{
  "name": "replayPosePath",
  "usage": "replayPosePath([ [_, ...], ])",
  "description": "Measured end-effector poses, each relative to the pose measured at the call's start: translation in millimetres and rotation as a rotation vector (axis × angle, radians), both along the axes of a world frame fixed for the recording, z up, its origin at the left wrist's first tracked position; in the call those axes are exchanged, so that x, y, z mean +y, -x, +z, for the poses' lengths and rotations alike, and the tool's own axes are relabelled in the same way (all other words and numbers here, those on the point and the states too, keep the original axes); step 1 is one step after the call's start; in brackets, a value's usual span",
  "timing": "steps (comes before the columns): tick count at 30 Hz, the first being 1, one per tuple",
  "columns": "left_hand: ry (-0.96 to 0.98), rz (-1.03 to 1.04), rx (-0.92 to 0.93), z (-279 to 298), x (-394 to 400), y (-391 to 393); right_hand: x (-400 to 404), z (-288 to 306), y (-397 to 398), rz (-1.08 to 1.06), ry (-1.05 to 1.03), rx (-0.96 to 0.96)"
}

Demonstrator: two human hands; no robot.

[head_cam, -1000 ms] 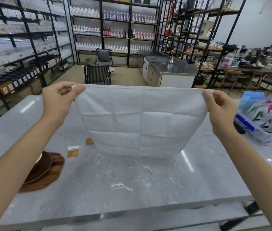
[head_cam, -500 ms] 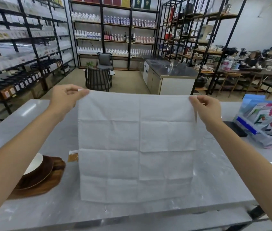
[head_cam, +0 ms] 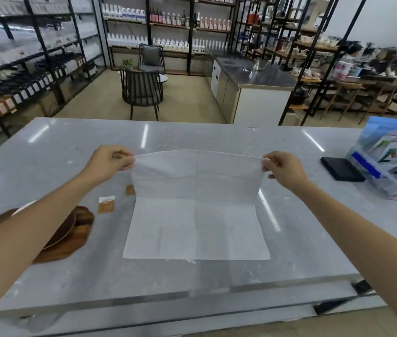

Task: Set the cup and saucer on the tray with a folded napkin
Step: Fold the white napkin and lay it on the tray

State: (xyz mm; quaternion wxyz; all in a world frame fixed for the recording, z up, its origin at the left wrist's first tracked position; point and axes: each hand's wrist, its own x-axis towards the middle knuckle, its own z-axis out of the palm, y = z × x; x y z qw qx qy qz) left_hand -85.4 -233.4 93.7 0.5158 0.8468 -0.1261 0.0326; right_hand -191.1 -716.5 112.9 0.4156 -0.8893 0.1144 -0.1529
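Note:
A white creased napkin (head_cam: 196, 215) is spread in the middle of the grey marble table (head_cam: 216, 276). Its near half lies flat on the table; its far half is lifted. My left hand (head_cam: 108, 161) pinches the far left corner and my right hand (head_cam: 283, 169) pinches the far right corner, both held above the table. At the left, a wooden tray (head_cam: 77, 237) holds a brown saucer (head_cam: 64, 229), mostly hidden behind my left forearm. A bit of white rim (head_cam: 23, 206) shows above the arm; I cannot tell whether it is the cup.
Two small orange packets (head_cam: 106, 205) (head_cam: 129, 190) lie left of the napkin. A black box (head_cam: 342, 168) and a clear stand of colourful leaflets (head_cam: 392, 161) sit at the right. Beyond the table are a chair (head_cam: 141, 93), a counter and shelving.
Both hands have lowered the hanging napkin onto the table; its lower half now lies flat while the top edge stays lifted. The view has tilted down.

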Motion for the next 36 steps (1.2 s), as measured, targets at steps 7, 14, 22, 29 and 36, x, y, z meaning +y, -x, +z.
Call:
replayPosePath([
  [7, -0.193, -0.06, -0.082, -27, 21, 63, -7, -29, 52, 0.054, 0.092, -0.006],
  [14, -0.263, -0.115, -0.007, -72, 30, 125, -7, -84, 109, 0.073, 0.037, 0.041],
  [22, -0.365, -0.136, 0.022, -120, 33, 154, -3, -136, 143, 0.154, 0.126, 0.142],
  [29, -0.453, -0.152, -0.018, -135, 33, 164, -2, -163, 164, 0.21, 0.328, 0.132],
  [36, -0.54, -0.165, -0.138, -136, 29, 168, -1, -171, 170, 0.277, 0.433, -0.031],
])
